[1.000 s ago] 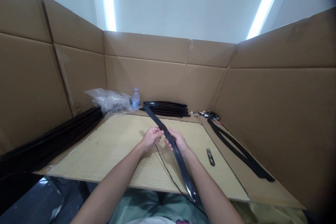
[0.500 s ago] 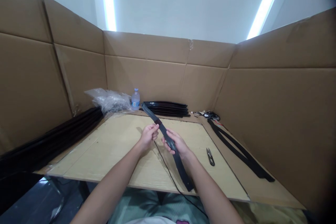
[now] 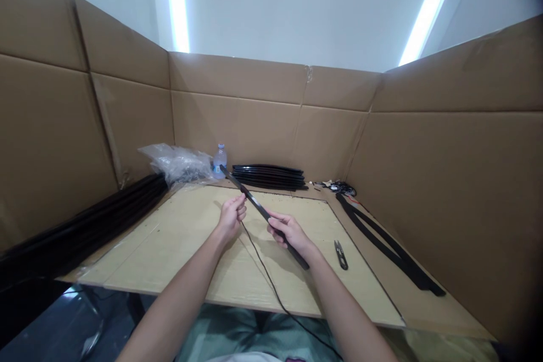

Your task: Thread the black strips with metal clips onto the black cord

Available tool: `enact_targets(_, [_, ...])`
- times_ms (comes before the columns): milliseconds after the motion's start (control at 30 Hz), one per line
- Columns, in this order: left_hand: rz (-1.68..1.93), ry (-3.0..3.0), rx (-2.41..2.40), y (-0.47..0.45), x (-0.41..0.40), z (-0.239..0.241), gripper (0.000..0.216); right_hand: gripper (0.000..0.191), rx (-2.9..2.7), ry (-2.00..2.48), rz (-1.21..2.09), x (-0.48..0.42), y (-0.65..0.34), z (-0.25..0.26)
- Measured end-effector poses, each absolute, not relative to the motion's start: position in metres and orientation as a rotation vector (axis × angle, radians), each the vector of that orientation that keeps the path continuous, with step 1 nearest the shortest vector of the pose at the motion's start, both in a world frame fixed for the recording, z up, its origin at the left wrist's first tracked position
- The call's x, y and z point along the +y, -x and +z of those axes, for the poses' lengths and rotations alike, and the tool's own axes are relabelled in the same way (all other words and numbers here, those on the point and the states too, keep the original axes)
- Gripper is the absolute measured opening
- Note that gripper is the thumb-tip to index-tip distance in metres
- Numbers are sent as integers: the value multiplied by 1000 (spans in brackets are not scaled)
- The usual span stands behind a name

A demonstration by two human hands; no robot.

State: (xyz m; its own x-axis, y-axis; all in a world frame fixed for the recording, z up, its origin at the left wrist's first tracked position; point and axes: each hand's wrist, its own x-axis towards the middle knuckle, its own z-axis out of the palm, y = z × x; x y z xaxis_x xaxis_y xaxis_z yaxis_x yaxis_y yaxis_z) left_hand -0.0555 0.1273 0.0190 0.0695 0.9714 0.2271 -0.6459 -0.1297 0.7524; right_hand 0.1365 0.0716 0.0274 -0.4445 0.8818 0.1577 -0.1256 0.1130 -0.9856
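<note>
A long black strip (image 3: pixel 257 207) runs slantwise above the wooden board (image 3: pixel 182 237), from near the bottle down to my right wrist. My left hand (image 3: pixel 232 216) pinches it near its upper part, fingers closed. My right hand (image 3: pixel 287 231) is wrapped round its lower part. A thin black cord (image 3: pixel 265 271) hangs from my left hand and trails off the board's near edge toward my lap.
Small black snips (image 3: pixel 340 253) lie right of my right hand. Black strips lie at the right (image 3: pixel 384 240), at the back (image 3: pixel 271 175) and in a long bundle on the left (image 3: pixel 85 223). A plastic bag (image 3: pixel 176 161) and water bottle (image 3: pixel 219 159) stand at the back. Cardboard walls (image 3: pixel 445 181) enclose the bench.
The strip has been drawn up and away from me through my hands; its lower end, earlier past the board's near edge, now ends beside my right wrist. My left hand shifted slightly left.
</note>
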Motion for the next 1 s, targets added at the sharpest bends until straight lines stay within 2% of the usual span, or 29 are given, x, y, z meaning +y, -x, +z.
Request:
enact_targets(167, [1486, -808, 443, 59, 128, 20, 37, 51, -1664, 890, 1241, 78, -139, 22])
enact_targets(400, [1472, -908, 511, 58, 126, 19, 37, 54, -1727, 931, 1134, 79, -139, 19])
enact_targets(500, [1443, -938, 512, 60, 125, 21, 36, 54, -1759, 860, 1186, 74, -142, 26])
enact_targets(633, [1431, -973, 464, 63, 121, 25, 35, 64, -1802, 816, 1405, 66, -148, 34])
enact_targets(700, [1406, -991, 446, 65, 120, 26, 34, 61, -1810, 805, 1496, 65, -150, 34])
enact_targets(800, [1387, -993, 436, 65, 120, 26, 35, 54, -1782, 787, 1522, 66, -150, 31])
enact_targets(1000, [1428, -966, 458, 65, 123, 22, 34, 60, -1715, 787, 1568, 66, -147, 28])
